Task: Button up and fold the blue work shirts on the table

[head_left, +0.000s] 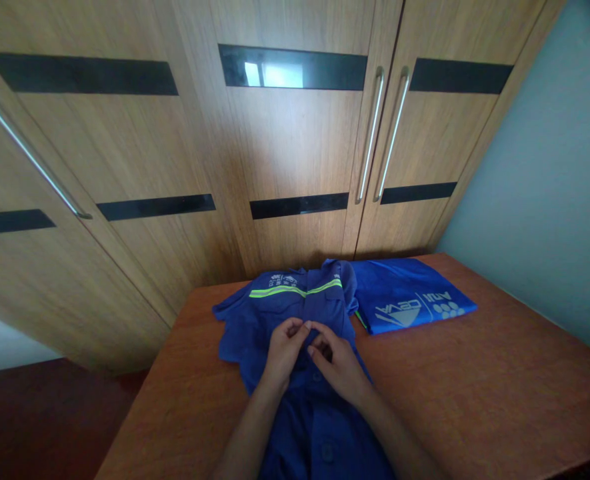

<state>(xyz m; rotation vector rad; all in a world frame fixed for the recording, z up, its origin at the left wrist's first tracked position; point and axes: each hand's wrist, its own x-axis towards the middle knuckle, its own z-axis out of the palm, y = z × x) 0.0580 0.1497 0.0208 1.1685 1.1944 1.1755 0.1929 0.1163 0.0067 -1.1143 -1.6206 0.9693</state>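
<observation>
A dark blue work shirt with yellow-green reflective stripes and white printing on the chest lies front side up, its lower part reaching toward me. Both hands meet over its front placket, below the stripes. My left hand is closed in a pinch at the placket edge. My right hand has its fingers curled, the index fingertip touching the left fingertips and the thumb resting on the cloth. The fingers hide the exact spot they grip. A button shows just below the hands, and another button nearer to me.
A folded bright blue garment with white lettering lies on the reddish-brown wooden table, right beside the shirt. Behind the table stands a wooden wardrobe with black strips and long metal handles. A pale wall borders the right side.
</observation>
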